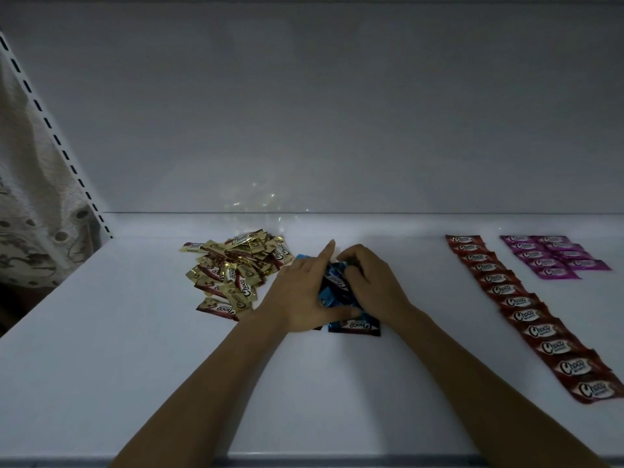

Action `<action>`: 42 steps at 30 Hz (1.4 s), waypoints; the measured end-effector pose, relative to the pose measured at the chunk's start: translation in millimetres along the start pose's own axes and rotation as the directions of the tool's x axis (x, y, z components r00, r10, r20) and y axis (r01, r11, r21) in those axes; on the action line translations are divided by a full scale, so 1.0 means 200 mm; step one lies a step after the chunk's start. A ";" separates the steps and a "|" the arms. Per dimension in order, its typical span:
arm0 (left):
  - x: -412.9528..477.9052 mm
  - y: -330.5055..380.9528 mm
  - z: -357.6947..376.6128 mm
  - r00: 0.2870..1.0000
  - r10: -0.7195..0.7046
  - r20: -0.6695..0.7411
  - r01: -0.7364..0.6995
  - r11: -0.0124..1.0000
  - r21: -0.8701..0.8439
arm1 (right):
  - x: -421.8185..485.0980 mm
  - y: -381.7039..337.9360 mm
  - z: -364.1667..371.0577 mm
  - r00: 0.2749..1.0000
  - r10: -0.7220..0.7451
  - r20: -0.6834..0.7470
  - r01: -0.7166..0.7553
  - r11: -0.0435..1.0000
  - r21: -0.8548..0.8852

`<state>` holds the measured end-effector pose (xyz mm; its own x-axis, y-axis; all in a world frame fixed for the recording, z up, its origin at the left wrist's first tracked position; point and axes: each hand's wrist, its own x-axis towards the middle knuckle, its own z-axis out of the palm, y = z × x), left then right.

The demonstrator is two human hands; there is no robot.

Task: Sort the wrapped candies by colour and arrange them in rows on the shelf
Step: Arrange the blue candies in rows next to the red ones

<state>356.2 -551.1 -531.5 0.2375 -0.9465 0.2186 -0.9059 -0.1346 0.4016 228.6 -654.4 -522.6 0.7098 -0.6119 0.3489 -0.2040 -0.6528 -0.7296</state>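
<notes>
From my head view, my left hand (304, 292) and right hand (371, 282) curl round a small heap of blue foil-wrapped candies (334, 287) in the middle of the white shelf (135, 332), my left forefinger pointing straight away. A loose pile of gold foil-wrapped candies (236, 268) lies just left. Well to the right runs a row of red foil-wrapped candies (526, 312), with purple foil-wrapped candies (553, 255) in two short rows beyond it.

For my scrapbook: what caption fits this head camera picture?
Left hand and right hand gather blue candies between gold pile, red row and purple rows.
</notes>
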 end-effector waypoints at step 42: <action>0.13 0.19 -0.20 0.796 -0.534 -0.286 -0.014 0.455 -0.890 | -0.04 0.00 0.03 0.974 -0.179 -0.140 0.169 0.982 -0.085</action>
<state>341.5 -568.9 -474.8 0.7728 -0.5976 0.2138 -0.1037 0.2134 0.9715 227.3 -646.7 -528.5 0.6336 -0.5411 0.5530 -0.1378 -0.7822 -0.6076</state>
